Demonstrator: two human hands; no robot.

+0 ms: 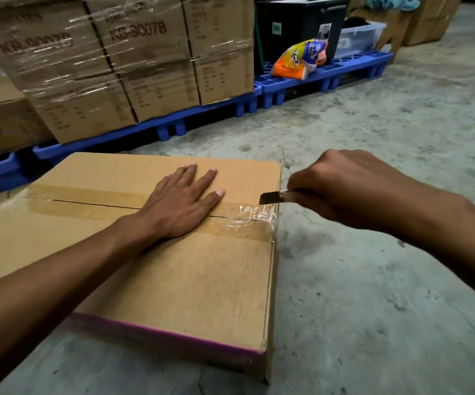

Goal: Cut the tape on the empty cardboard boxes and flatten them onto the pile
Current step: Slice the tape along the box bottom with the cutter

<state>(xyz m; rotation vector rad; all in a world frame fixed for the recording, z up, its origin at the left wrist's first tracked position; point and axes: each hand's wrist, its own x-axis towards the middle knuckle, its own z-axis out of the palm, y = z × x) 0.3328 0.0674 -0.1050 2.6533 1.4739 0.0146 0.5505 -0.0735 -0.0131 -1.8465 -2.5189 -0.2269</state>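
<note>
On a concrete warehouse floor sits a cardboard box (150,266), sealed along its top seam with clear tape (88,199). The left hand (182,203) presses flat, fingers straight and spread, over that seam, while the right hand (341,186) grips a utility knife (270,197), its blade at the tape's crinkled right end. Empty, the box likely feels light and stiff but dents easily, so bracing the lid beside the seam seems wise.
</note>
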